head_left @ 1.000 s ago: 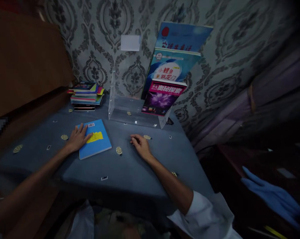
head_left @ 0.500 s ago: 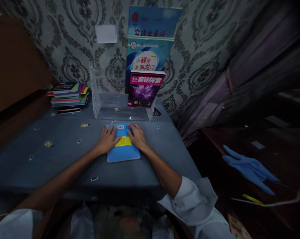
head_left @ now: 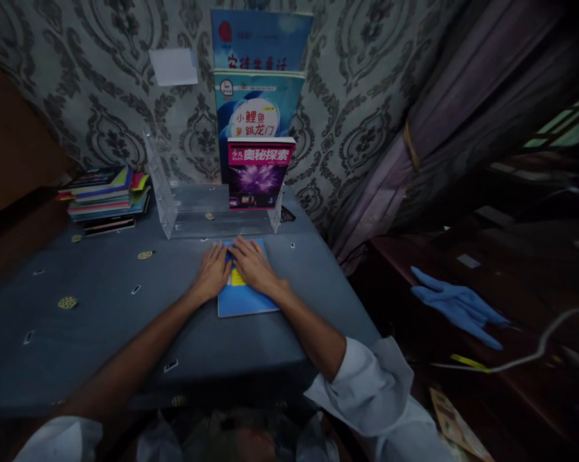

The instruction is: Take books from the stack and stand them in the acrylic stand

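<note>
A blue book (head_left: 245, 301) has shifted rightward in the last second, now lying between the table's (head_left: 125, 327) front edge and a clear stand (head_left: 217, 224). The right hand (head_left: 253, 264), earlier off it, has joined the left hand (head_left: 213, 271) on its cover; both are flattened, grasping nothing.

The blue book (head_left: 243, 301) under my left grip (head_left: 211, 274) and right grip (head_left: 253, 264) has a smooth paper cover. Matt printed cloth covers the surface (head_left: 174, 314). The rack (head_left: 212, 224) is clear, glossy plastic; the magenta book (head_left: 258, 176) has smooth, printed paper. My sleeve (head_left: 383, 394) is matt, creased cloth, and the curtain (head_left: 390, 173) is folded cloth. The blue glove (head_left: 457, 305) looks like thin, matt rubber, though in this dimness I can't be sure.
</note>
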Tool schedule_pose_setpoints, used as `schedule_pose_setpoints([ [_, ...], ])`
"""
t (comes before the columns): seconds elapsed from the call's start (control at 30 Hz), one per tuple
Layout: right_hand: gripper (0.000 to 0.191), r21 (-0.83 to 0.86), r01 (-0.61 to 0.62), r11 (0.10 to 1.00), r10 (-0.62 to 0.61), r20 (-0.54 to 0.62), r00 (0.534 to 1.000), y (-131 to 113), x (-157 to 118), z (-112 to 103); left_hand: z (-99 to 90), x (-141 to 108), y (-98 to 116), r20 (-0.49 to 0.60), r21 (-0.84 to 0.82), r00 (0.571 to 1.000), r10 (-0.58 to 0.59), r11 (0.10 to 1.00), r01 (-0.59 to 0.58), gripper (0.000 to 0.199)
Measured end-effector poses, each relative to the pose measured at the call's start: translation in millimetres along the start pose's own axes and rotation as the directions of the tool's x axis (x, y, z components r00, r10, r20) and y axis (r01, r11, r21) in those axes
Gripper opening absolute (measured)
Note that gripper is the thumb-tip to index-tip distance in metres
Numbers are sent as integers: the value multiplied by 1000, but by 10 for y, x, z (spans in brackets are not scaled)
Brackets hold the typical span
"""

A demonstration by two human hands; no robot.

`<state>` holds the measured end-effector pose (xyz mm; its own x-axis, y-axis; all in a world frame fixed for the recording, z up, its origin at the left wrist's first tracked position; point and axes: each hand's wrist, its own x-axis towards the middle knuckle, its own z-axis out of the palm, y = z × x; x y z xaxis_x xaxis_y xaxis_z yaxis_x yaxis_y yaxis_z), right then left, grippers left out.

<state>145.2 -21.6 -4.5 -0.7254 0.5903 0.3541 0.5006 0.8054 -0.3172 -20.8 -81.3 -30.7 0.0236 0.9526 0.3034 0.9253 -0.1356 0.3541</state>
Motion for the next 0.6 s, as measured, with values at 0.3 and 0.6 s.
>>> schedule_pose_setpoints([
  [0.3,50,-59,-61,996,69,139,988,2,1,5,-45,-9,62,-18,148,1000,-22,989,24,51],
  [0.6,53,-11,-284,959,285,37,958,277,-138,-99,-134,-12,130,49,162,998,-48,986,39,54],
])
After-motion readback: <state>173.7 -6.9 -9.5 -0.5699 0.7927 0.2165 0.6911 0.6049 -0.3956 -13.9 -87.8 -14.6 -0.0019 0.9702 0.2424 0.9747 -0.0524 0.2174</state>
